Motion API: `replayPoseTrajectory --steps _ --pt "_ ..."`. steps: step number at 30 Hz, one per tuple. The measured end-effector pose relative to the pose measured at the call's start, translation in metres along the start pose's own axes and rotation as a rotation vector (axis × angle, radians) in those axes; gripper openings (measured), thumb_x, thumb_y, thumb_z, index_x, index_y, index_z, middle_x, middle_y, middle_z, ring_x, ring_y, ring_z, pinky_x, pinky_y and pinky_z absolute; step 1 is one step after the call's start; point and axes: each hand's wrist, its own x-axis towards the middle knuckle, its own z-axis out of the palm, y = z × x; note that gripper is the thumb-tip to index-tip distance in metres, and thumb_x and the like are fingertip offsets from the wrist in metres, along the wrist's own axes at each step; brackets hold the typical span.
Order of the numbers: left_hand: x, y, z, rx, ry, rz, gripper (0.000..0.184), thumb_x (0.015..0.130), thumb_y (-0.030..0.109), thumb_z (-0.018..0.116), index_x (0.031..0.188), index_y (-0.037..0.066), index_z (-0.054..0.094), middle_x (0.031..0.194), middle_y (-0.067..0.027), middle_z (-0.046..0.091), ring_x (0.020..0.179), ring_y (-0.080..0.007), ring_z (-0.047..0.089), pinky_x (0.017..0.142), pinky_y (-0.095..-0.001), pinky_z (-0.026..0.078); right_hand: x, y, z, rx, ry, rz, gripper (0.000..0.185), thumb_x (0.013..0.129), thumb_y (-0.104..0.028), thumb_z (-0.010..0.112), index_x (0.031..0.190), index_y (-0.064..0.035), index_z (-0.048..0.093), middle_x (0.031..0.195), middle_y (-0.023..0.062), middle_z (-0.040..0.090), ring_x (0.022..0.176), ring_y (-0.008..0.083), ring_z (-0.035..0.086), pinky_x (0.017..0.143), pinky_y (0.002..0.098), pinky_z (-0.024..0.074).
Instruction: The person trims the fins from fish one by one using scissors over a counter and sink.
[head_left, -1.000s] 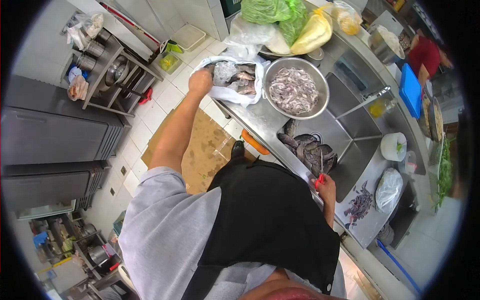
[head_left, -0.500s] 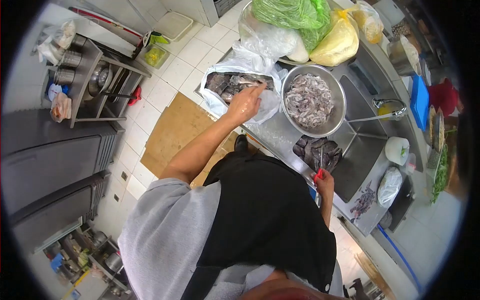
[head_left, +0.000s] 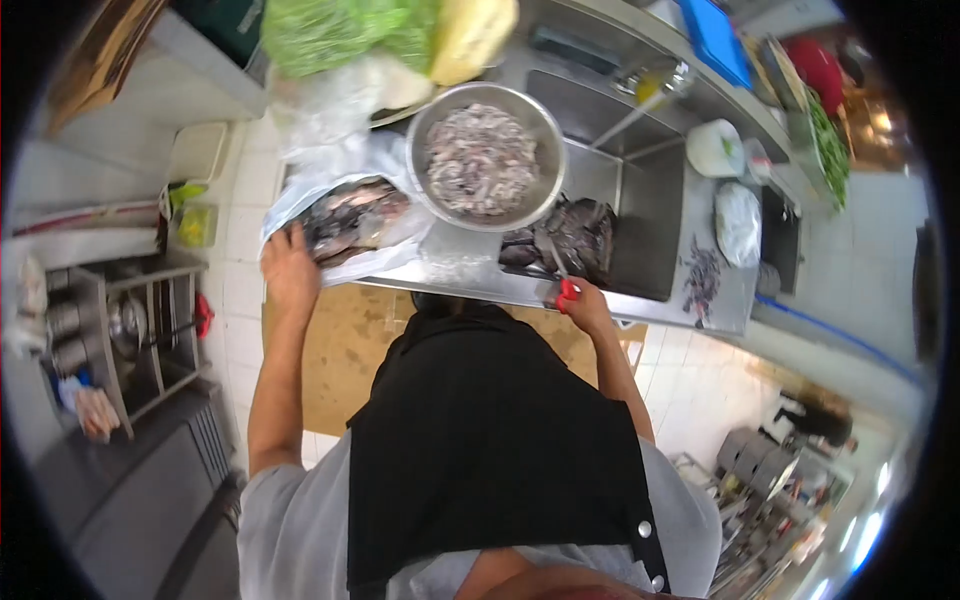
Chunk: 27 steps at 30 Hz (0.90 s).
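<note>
My left hand (head_left: 290, 272) is at the left rim of a white plastic bag (head_left: 375, 265), its fingers apart and touching the plastic. Inside the open bag lie dark, wet seafood pieces (head_left: 345, 220), apparently fish or squid. In my right hand (head_left: 590, 308) is a pair of red-handled scissors (head_left: 568, 293), its metal blades pointing at dark, glossy seafood pieces (head_left: 580, 235) in the near left part of the sink. A steel bowl (head_left: 553, 160) full of small pale squid-like pieces (head_left: 482, 160) stands between the bag and the sink.
Green (head_left: 350, 35) and yellow bags (head_left: 472, 40) sit behind the bowl. A faucet (head_left: 655, 100) reaches over the sink (head_left: 650, 240). Dark scraps (head_left: 702, 280) and a plastic-wrapped bundle (head_left: 738, 225) lie on the right counter. Cardboard (head_left: 340, 350) covers floor at my feet.
My view has turned and shifted. My left hand has moved from above the bag's contents to its left rim. My right hand still holds the scissors by the sink.
</note>
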Motion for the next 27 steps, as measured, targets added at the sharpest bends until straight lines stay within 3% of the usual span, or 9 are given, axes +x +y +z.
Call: replayPoseTrajectory --steps 3,6,10,15,20,22,23,26,27 --pt "0.001 -0.005 0.0 0.058 -0.044 -0.015 0.046 0.09 0.008 0.06 0.135 0.007 0.067 0.126 -0.0173 0.063 0.113 -0.0384 0.062 0.096 -0.0475 0.053 -0.002 -0.018 -0.017 0.033 -0.138 0.02 0.067 0.075 -0.046 0.091 0.127 -0.0095 0.071 0.11 0.0217 0.075 0.107 0.039 0.072 0.09 0.0452 0.0553" --pt "0.011 -0.012 0.009 0.104 -0.054 0.027 0.046 0.088 0.008 0.063 0.134 0.006 0.067 0.127 -0.0182 0.063 0.114 -0.0386 0.063 0.096 -0.0483 0.054 0.014 -0.001 -0.018 0.063 -0.005 -0.084 0.064 0.072 -0.051 0.091 0.115 -0.0078 0.07 0.106 0.0217 0.075 0.103 0.0419 0.071 0.088 0.0492 0.0539" --pt "0.018 -0.011 0.005 0.103 0.013 0.016 0.045 0.084 0.01 0.067 0.129 0.007 0.068 0.118 -0.0178 0.068 0.112 -0.039 0.065 0.097 -0.0483 0.054 0.01 0.009 -0.04 0.097 0.02 -0.075 0.066 0.071 -0.05 0.091 0.119 -0.0097 0.072 0.106 0.0215 0.075 0.102 0.0417 0.071 0.088 0.0486 0.0549" --pt "0.036 -0.028 0.008 0.025 0.253 0.058 0.016 0.086 0.015 0.063 0.1 0.008 0.069 0.099 -0.0152 0.069 0.096 -0.0387 0.066 0.088 -0.0508 0.053 0.014 0.077 -0.029 0.356 0.035 -0.101 0.059 0.073 -0.045 0.09 0.112 -0.0041 0.072 0.09 0.0141 0.072 0.082 0.028 0.07 0.079 0.0411 0.0551" --pt "0.042 -0.016 -0.019 -0.031 0.051 -0.15 0.02 0.09 0.02 0.07 0.105 0.007 0.07 0.102 -0.0166 0.073 0.094 -0.0388 0.072 0.083 -0.052 0.057 0.023 0.09 -0.032 0.258 -0.03 -0.056 0.056 0.074 -0.04 0.09 0.111 -0.0022 0.072 0.09 0.0124 0.073 0.082 0.0242 0.07 0.078 0.0387 0.0546" --pt "0.033 -0.019 -0.015 -0.246 0.031 -0.033 0.027 0.087 0.023 0.074 0.108 0.005 0.072 0.103 -0.017 0.074 0.092 -0.0386 0.072 0.081 -0.0509 0.057 0.018 0.076 -0.039 0.256 -0.066 -0.01 0.057 0.073 -0.04 0.09 0.113 -0.0023 0.072 0.092 0.0129 0.073 0.084 0.0237 0.07 0.079 0.0384 0.0545" --pt "0.029 -0.022 -0.015 -0.353 -0.144 -0.071 0.033 0.086 0.027 0.077 0.11 0.004 0.073 0.104 -0.0164 0.075 0.092 -0.0369 0.072 0.082 -0.0485 0.057 0.015 0.067 -0.042 0.218 -0.027 -0.028 0.06 0.073 -0.039 0.091 0.116 -0.0015 0.072 0.095 0.0137 0.074 0.087 0.0236 0.07 0.081 0.0376 0.0544" --pt "0.023 -0.006 -0.043 -0.568 -0.219 -0.222 0.037 0.085 0.028 0.079 0.114 0.006 0.074 0.099 -0.0147 0.075 0.094 -0.0361 0.072 0.085 -0.0472 0.057 0.02 0.056 -0.036 0.216 -0.007 -0.006 0.066 0.073 -0.038 0.092 0.122 0.0009 0.07 0.1 0.0154 0.075 0.092 0.0238 0.071 0.083 0.0364 0.0544" --pt "0.021 -0.014 -0.032 -0.489 0.017 -0.152 0.049 0.083 0.029 0.081 0.126 0.007 0.071 0.101 -0.0166 0.074 0.098 -0.0362 0.071 0.089 -0.0467 0.056 0.022 0.055 -0.031 0.255 -0.02 0.032 0.07 0.073 -0.038 0.093 0.126 0.0024 0.069 0.103 0.0164 0.075 0.094 0.024 0.071 0.084 0.036 0.0544"
